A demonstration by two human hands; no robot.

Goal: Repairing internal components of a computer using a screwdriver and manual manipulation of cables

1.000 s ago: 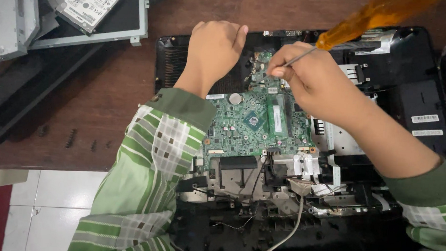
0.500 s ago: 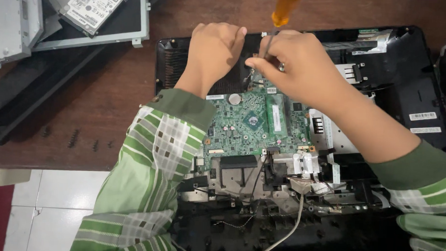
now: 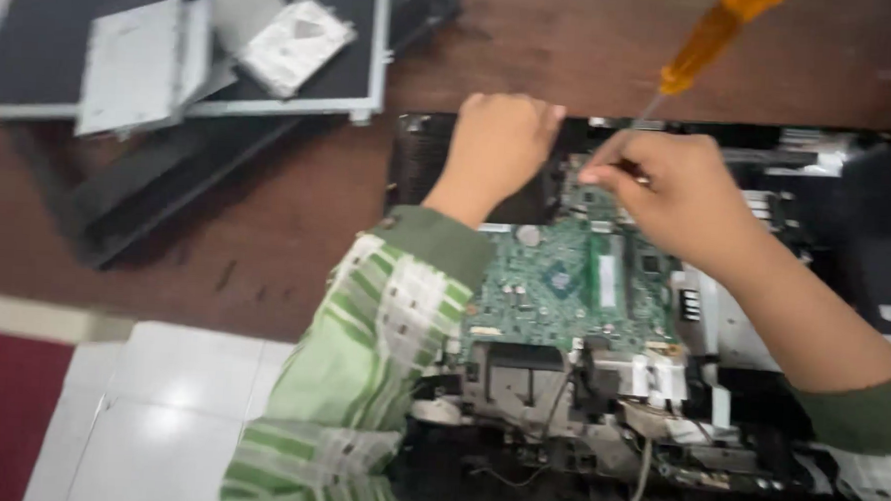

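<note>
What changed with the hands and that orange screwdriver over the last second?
The screwdriver swung from leaning far right to nearly upright, and now tilts right again, with the right hand gripping its shaft throughout, low over the top of the green circuit board. The left hand stayed resting on the black case. The hard drive and panels on the table did not move.

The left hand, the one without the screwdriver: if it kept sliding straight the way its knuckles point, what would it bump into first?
Probably the far rim of the black open case, under the left hand; beyond that, bare brown table. Depth is hard to judge.
</note>
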